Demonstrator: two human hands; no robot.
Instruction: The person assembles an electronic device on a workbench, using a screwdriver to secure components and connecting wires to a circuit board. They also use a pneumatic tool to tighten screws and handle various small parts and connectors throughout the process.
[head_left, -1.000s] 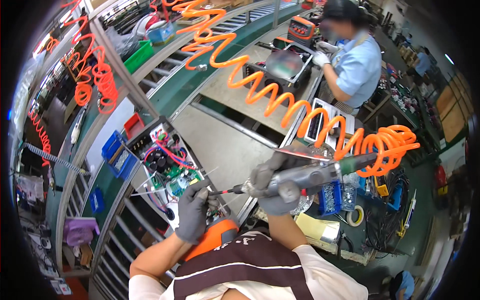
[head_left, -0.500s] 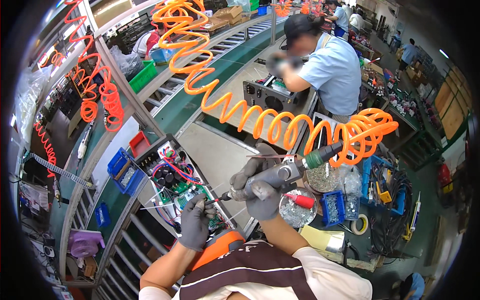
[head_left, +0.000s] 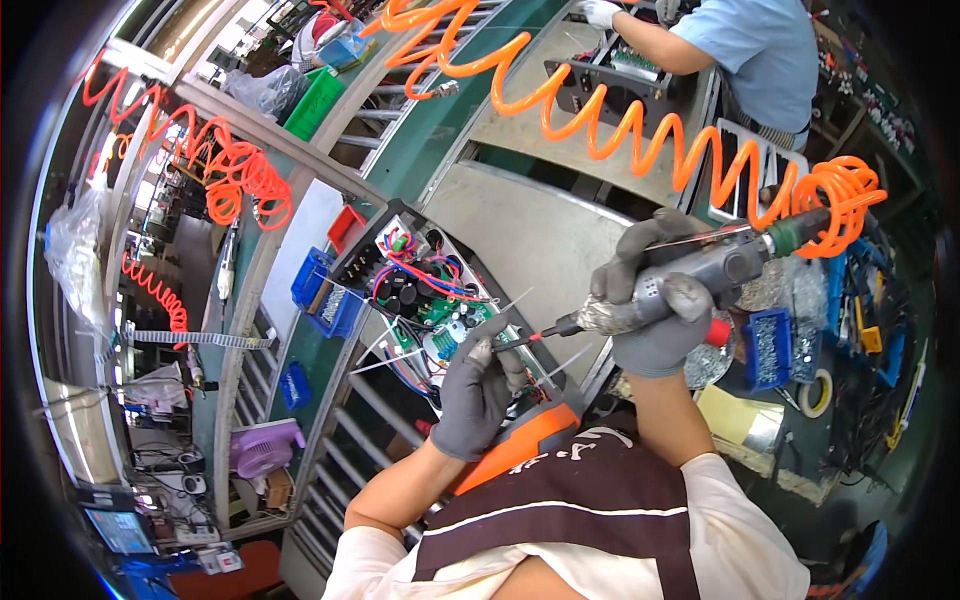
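Grey-gloved right hand [head_left: 655, 320] is wrapped around a pneumatic screwdriver [head_left: 690, 280], fingers closed tight on its barrel; an orange coiled air hose [head_left: 640, 130] runs from its rear. The bit tip is seen just at the left hand [head_left: 480, 385], whose fingertips are pinched together at the bit, apparently on a small screw, too small to confirm. The open chassis with green circuit board [head_left: 440, 310] lies directly beyond the left hand on the bench.

Risk, judged: the screw could be dropped among the red and blue wiring if the pinch loosens, or the bit could slip onto the board.

Containers: blue bin [head_left: 325, 295] holds small metal parts; blue tray [head_left: 770, 345] holds screws.
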